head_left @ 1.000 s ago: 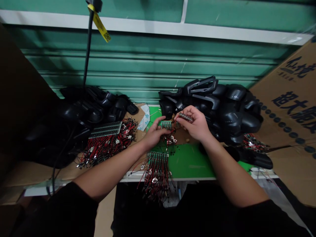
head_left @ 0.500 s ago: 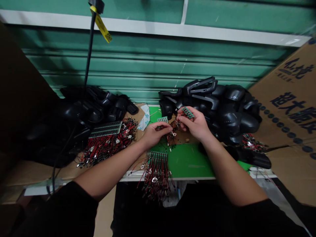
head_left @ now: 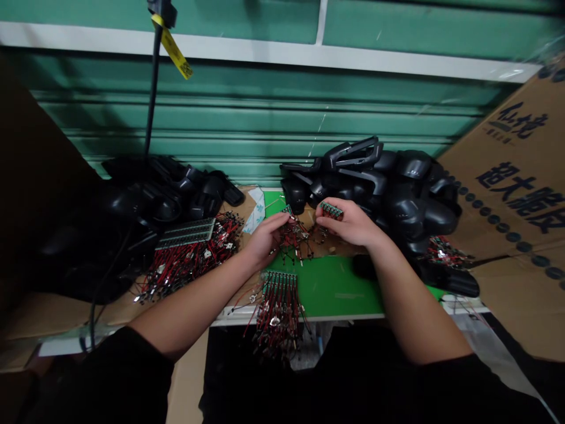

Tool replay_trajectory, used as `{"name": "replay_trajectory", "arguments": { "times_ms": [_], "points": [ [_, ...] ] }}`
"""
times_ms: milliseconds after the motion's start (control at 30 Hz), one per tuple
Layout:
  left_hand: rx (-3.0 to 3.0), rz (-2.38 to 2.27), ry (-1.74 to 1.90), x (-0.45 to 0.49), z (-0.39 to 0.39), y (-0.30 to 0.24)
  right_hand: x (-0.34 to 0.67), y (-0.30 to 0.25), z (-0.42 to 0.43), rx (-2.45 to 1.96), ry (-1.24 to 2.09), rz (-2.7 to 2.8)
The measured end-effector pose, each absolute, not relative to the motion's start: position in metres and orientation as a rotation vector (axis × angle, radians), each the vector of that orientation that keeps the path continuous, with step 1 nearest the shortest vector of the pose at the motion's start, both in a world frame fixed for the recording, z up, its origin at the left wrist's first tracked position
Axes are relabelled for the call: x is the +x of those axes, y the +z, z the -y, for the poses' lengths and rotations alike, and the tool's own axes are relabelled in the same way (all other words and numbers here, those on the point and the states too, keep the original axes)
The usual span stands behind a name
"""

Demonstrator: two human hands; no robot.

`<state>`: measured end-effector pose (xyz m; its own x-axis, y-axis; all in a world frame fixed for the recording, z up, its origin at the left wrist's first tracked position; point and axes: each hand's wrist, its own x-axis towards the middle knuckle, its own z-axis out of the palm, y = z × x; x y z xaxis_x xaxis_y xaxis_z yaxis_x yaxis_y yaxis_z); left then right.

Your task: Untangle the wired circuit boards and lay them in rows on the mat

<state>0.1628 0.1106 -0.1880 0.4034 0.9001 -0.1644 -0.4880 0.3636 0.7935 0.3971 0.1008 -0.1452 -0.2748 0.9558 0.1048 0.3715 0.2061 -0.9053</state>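
Note:
My left hand (head_left: 263, 240) is closed on a small green circuit board (head_left: 287, 209), whose red and black wires (head_left: 296, 237) hang over the work surface. A little to the right, my right hand (head_left: 354, 222) pinches a second green board strip (head_left: 331, 209) between thumb and fingers. Dark wires dangle below that strip too. Nearer my body, a wired board (head_left: 280, 279) lies at the table's front edge, its wires draped over it. To the left rests a stack of larger boards (head_left: 185, 234) with a thick spread of wires.
Black plastic shells (head_left: 410, 194) are heaped at the back right, with more black shells (head_left: 176, 188) at the back left. A cardboard box (head_left: 512, 194) stands on the right. A green mat (head_left: 339, 288) covers part of the table. Behind is a green slatted shutter (head_left: 247, 129).
My hands have drawn apart. The left has shifted left and now grips its board and wires. The strip in my right hand has tilted flatter, and the view has shifted slightly.

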Motion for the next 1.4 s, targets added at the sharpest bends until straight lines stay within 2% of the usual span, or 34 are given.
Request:
{"name": "replay_trajectory", "arguments": {
  "times_ms": [267,433,867,1033,1167,1400],
  "points": [
    [0.649,-0.811,1.032,0.16,-0.116,-0.189,0.398,-0.141,-0.109,-1.12,0.928,1.292],
    [0.81,-0.865,1.081,0.16,-0.115,-0.191,0.402,-0.139,-0.111,-1.131,0.797,1.171],
    [0.939,-0.882,1.187,0.164,-0.118,-0.195,0.405,-0.13,-0.095,-1.138,1.416,1.416],
    [0.931,-0.831,1.121,0.165,-0.116,-0.194,0.406,-0.131,-0.09,-1.147,1.567,1.801],
    [0.854,-0.835,1.114,0.166,-0.115,-0.195,0.401,-0.137,-0.09,-1.193,1.232,2.187],
    [0.992,-0.697,1.024,0.166,-0.112,-0.194,0.378,-0.157,-0.098,-1.234,0.641,1.739]
  ]
}}
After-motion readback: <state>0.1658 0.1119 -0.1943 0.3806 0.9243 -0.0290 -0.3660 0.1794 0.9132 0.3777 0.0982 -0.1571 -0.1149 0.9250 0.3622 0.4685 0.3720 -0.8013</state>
